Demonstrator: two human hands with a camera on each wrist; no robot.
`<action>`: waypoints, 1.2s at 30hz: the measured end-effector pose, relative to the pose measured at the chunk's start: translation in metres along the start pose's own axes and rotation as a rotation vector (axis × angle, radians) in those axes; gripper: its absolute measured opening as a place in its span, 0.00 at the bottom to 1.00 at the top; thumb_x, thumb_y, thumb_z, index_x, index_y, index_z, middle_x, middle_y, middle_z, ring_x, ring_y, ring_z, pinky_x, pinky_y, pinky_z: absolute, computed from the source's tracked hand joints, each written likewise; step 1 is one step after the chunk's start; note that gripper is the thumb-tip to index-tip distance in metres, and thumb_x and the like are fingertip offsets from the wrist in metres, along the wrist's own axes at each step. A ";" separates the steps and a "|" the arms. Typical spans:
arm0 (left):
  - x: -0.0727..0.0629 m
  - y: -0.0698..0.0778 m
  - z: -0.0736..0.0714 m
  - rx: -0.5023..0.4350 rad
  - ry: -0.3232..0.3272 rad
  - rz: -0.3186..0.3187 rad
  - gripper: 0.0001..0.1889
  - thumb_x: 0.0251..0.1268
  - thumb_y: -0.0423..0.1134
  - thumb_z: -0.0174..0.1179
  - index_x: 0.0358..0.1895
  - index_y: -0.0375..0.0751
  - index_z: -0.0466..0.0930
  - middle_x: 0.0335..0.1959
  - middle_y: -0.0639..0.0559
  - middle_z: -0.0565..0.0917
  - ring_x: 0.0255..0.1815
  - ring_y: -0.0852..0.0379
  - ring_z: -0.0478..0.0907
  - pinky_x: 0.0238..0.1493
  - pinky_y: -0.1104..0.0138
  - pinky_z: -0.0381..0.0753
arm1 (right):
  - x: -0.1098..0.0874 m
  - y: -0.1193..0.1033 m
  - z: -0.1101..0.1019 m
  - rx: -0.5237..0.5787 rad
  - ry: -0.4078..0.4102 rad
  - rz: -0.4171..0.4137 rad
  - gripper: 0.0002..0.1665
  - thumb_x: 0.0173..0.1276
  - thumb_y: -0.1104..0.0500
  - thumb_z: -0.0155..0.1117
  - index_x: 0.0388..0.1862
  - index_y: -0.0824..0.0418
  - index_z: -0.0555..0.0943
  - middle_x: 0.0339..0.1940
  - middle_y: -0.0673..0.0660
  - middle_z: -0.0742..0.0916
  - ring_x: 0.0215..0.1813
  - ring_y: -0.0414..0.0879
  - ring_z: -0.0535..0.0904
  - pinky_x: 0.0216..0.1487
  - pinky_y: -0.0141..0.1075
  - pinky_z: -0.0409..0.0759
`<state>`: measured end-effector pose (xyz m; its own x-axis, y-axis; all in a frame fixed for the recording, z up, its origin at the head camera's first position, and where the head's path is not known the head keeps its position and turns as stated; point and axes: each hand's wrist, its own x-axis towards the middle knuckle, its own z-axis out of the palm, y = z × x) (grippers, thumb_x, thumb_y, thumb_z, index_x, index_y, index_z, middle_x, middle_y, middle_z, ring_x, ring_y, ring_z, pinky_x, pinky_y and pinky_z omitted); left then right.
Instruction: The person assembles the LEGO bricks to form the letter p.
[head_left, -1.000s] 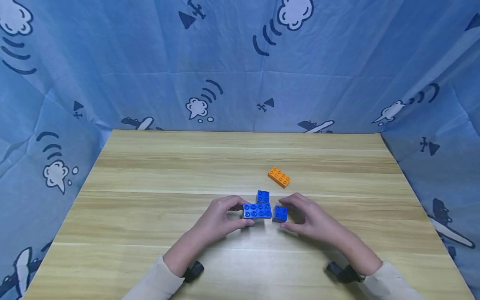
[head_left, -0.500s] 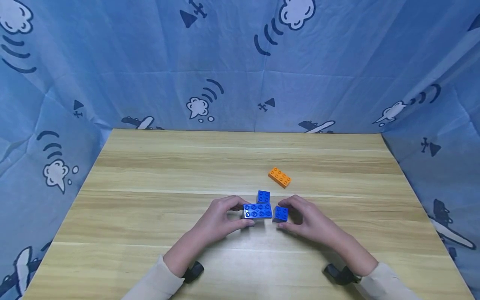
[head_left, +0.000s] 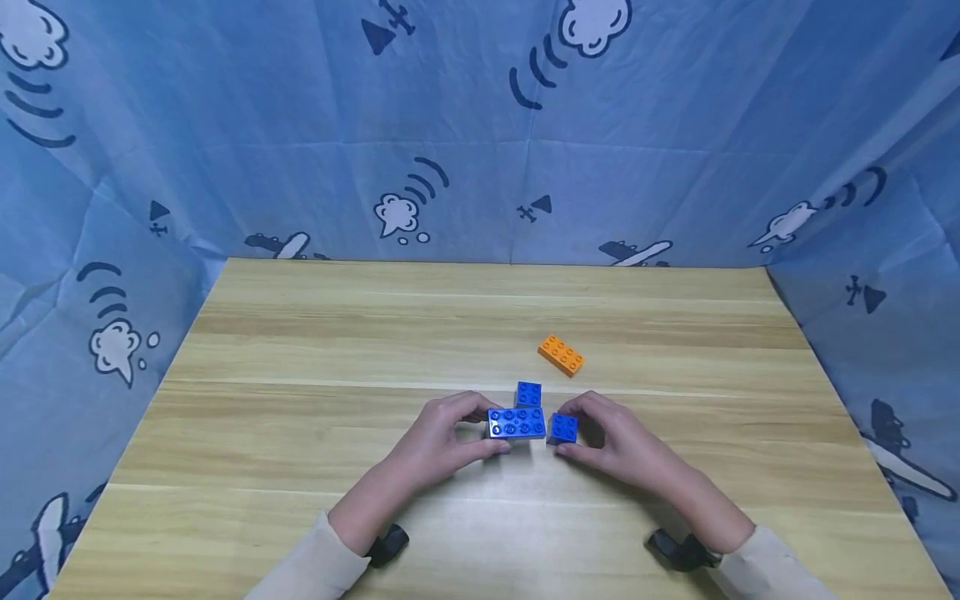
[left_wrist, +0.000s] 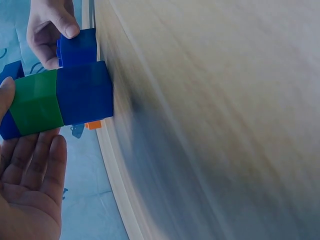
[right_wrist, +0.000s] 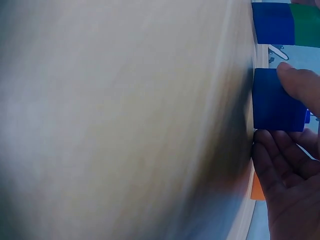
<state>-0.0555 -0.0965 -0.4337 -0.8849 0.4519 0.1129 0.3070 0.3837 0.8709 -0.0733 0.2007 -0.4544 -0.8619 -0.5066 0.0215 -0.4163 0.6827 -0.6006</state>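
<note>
My left hand (head_left: 442,433) holds a block stack by its left end, thumb on the near side and fingers on the far side. On top is a blue eight-stud brick (head_left: 516,422); the left wrist view shows a green brick (left_wrist: 37,100) and a lower blue brick (left_wrist: 85,94) beneath it. A blue four-stud brick (head_left: 528,392) appears just behind the stack; I cannot tell if they are joined. Right of the stack, my right hand (head_left: 622,437) pinches another blue four-stud brick (head_left: 562,427) between thumb and fingers, its studs facing up. A narrow gap separates it from the stack.
An orange eight-stud brick (head_left: 561,355) lies at an angle on the wooden table (head_left: 337,333), beyond the blue bricks. Blue patterned curtains (head_left: 465,125) surround the table's back and sides. Each wrist wears a black device, such as the right one (head_left: 678,550).
My right thumb and fingers have moved slightly left, further onto the small blue brick. The left hand and its stack stay almost still.
</note>
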 end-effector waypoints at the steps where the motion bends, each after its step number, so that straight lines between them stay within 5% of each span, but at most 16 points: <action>1: 0.000 0.000 0.000 0.000 0.000 -0.001 0.17 0.60 0.40 0.77 0.52 0.44 0.86 0.49 0.53 0.91 0.52 0.56 0.89 0.60 0.66 0.88 | 0.000 0.000 0.000 -0.002 0.001 0.001 0.22 0.62 0.53 0.81 0.53 0.53 0.84 0.51 0.46 0.89 0.55 0.43 0.85 0.63 0.47 0.86; 36: 0.000 0.001 0.000 0.002 0.006 0.001 0.17 0.61 0.40 0.77 0.51 0.44 0.86 0.48 0.52 0.91 0.52 0.56 0.89 0.59 0.65 0.89 | -0.004 0.002 -0.006 0.047 0.076 -0.005 0.18 0.64 0.58 0.80 0.51 0.53 0.84 0.47 0.44 0.89 0.51 0.38 0.84 0.58 0.43 0.88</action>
<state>-0.0548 -0.0962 -0.4329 -0.8867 0.4473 0.1170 0.3089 0.3848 0.8697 -0.0724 0.2070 -0.4512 -0.8801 -0.4673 0.0843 -0.4082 0.6539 -0.6371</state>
